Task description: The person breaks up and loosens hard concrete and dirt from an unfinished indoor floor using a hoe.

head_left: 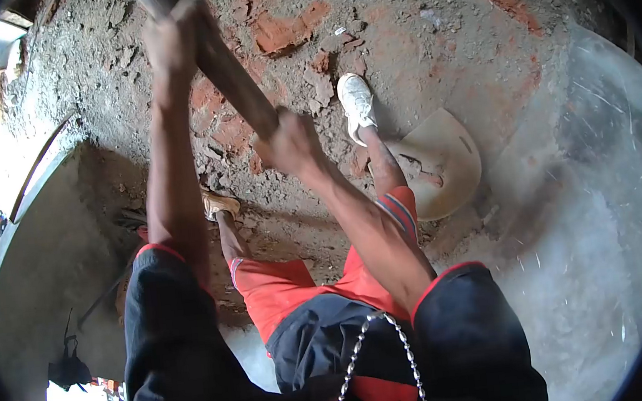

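Note:
A thick wooden handle [237, 91] slants from the top edge of the view down to the middle, its upper end out of frame. My left hand [175, 38] is wrapped round it near the top, a little blurred. Lower down, my right hand [290, 140] grips the handle close to its near end. Whatever tool head the handle may have is not visible. Below it lies broken ground [259, 199] of grey soil and reddish clay lumps.
My shoes [358, 104] stand on the loose soil. A curved pale pan [445, 161] holding a little soil lies beside my right leg. Smooth grey concrete [589, 252] spans the right side. A grey wall [49, 265] rises at left, with a dark object [68, 370] near it.

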Motion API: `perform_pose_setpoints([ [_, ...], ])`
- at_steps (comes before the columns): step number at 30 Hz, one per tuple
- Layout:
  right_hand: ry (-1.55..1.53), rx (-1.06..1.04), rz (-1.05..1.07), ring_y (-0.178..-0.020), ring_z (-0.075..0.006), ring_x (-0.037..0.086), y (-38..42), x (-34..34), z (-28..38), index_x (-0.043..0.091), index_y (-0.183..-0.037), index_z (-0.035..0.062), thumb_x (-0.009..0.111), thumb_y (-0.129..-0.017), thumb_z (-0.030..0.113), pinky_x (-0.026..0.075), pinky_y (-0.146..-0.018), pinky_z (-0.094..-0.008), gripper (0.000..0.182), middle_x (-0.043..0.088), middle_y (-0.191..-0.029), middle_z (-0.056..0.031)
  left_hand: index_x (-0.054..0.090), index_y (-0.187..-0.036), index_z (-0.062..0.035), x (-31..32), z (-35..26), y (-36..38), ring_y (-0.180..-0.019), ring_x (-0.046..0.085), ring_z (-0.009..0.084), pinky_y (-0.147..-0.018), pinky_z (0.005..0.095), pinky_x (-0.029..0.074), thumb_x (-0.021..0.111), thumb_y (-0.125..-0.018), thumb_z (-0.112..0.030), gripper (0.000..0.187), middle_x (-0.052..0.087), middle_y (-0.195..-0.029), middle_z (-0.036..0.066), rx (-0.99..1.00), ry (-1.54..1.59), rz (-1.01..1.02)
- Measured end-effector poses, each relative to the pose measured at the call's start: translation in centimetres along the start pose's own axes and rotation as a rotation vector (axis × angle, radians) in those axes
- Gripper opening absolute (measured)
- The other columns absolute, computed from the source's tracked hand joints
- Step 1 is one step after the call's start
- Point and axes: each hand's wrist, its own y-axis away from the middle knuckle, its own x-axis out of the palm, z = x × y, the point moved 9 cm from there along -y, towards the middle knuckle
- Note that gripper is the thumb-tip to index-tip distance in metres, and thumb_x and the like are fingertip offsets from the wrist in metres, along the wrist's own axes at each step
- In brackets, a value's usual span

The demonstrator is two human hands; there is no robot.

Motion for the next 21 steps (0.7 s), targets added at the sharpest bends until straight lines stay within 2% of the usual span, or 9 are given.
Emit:
perform_pose_setpoints([
  [4, -0.104, 0.266, 0.101, -0.039, -0.0151, 0.050, -2.1, 1.5, 0.6, 0.055, -0.088, -0.0100, 0.059, -0.070, 0.006, 0.040, -0.029, -0.0271, 0.024, 0.057, -0.057, -0.0122, 0.059, -0.086, -0.0001, -1.3, 10.1, -6.1, -0.056, 0.059, 0.0165, -0.053, 0.0305, 0.052, 0.057, -0.081, -0.029, 0.030, 0.061, -0.069, 0.009, -0.203, 0.041, 0.022],
  [7, -0.016, 0.512, 0.221, -0.039, -0.0121, 0.048, 7.0, 4.3, -4.4, 0.056, -0.067, -0.0016, 0.064, -0.072, 0.013, 0.037, -0.032, -0.0292, 0.017, 0.052, -0.052, -0.0063, 0.060, -0.084, -0.0018, 1.6, 18.5, 4.1, -0.061, 0.061, 0.0176, -0.055, 0.0304, 0.052, 0.049, -0.085, -0.032, 0.032, 0.062, -0.071, 0.011, -0.499, -0.348, 0.142],
  [8, -0.120, 0.385, -0.064, -0.040, -0.0204, 0.049, 11.1, 2.5, -5.2, 0.057, -0.067, 0.0011, 0.065, -0.073, 0.017, 0.042, -0.038, -0.0365, 0.018, 0.051, -0.049, -0.0082, 0.059, -0.085, -0.0025, 2.5, 22.2, 8.9, -0.059, 0.060, 0.0181, -0.053, 0.0318, 0.051, 0.051, -0.082, -0.032, 0.031, 0.062, -0.071, 0.011, -0.648, -0.329, 0.184],
  [9, 0.226, 0.073, -0.109, -0.048, -0.0294, 0.056, 14.1, 0.5, -3.7, 0.059, -0.070, 0.0022, 0.065, -0.071, 0.018, 0.047, -0.050, -0.0408, 0.017, 0.055, -0.054, -0.0147, 0.057, -0.083, 0.0003, 2.6, 19.0, 13.7, -0.057, 0.059, 0.0189, -0.051, 0.0313, 0.049, 0.052, -0.080, -0.032, 0.033, 0.060, -0.068, 0.010, -0.630, -0.140, 0.203],
  [11, 0.463, 0.195, 0.227, -0.064, -0.0357, 0.062, 20.9, 2.3, -6.7, 0.060, -0.081, 0.0024, 0.067, -0.066, 0.023, 0.050, -0.057, -0.0412, 0.026, 0.060, -0.067, -0.0202, 0.056, -0.078, 0.0044, 1.3, 18.8, 21.6, -0.054, 0.058, 0.0184, -0.047, 0.0305, 0.047, 0.057, -0.074, -0.018, 0.023, 0.058, -0.060, 0.009, -0.664, 0.148, -0.044],
  [13, 0.270, 0.404, 0.044, -0.067, -0.0365, 0.063, 26.0, 0.9, -6.9, 0.060, -0.084, 0.0038, 0.069, -0.064, 0.023, 0.050, -0.058, -0.0417, 0.029, 0.061, -0.069, -0.0200, 0.056, -0.080, 0.0050, 0.2, 15.3, 26.8, -0.053, 0.058, 0.0188, -0.046, 0.0304, 0.048, 0.057, -0.070, -0.011, 0.019, 0.057, -0.060, 0.009, -0.749, 0.158, 0.007],
  [18, 0.251, -0.052, -0.148, -0.057, -0.0375, 0.061, 13.3, 1.0, -0.3, 0.057, -0.081, -0.0027, 0.070, -0.066, 0.023, 0.047, -0.047, -0.0417, 0.032, 0.058, -0.057, -0.0204, 0.058, -0.080, 0.0038, -3.2, 1.8, 13.7, -0.053, 0.057, 0.0142, -0.048, 0.0280, 0.048, 0.061, -0.071, -0.013, 0.020, 0.057, -0.061, 0.008, -0.262, 0.266, -0.054],
  [19, 0.152, -0.117, -0.147, -0.050, -0.0345, 0.060, 9.1, 1.2, 1.5, 0.057, -0.080, -0.0045, 0.067, -0.065, 0.019, 0.047, -0.045, -0.0406, 0.030, 0.057, -0.055, -0.0195, 0.058, -0.080, 0.0034, -3.8, 0.3, 9.0, -0.052, 0.057, 0.0133, -0.048, 0.0275, 0.047, 0.062, -0.074, -0.016, 0.021, 0.057, -0.061, 0.007, -0.024, 0.114, -0.056],
  [21, 0.119, -0.063, -0.106, -0.043, -0.0187, 0.057, 3.0, 0.9, 4.9, 0.057, -0.074, -0.0019, 0.065, -0.063, 0.011, 0.044, -0.038, -0.0344, 0.018, 0.058, -0.053, -0.0124, 0.055, -0.077, 0.0005, -2.7, 1.0, 3.2, -0.050, 0.055, 0.0150, -0.046, 0.0288, 0.046, 0.062, -0.074, -0.017, 0.019, 0.056, -0.060, 0.007, -0.059, 0.131, -0.049],
])
